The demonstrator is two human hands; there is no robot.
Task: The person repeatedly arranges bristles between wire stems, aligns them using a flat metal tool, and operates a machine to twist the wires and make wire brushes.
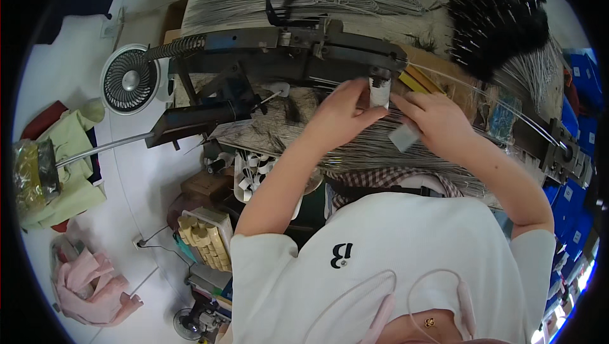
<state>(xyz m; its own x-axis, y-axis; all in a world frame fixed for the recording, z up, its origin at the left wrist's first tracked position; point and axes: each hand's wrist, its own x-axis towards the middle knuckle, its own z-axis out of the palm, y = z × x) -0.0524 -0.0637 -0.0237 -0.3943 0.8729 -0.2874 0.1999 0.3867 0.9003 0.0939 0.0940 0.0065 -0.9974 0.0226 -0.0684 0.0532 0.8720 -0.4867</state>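
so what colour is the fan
The fan is white with a dark grille; best in the head view.

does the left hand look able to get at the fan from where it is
Probably not: the fan sits well off to the left, dark machine parts stand between in this view, and the left hand appears busy holding the white cylinder.
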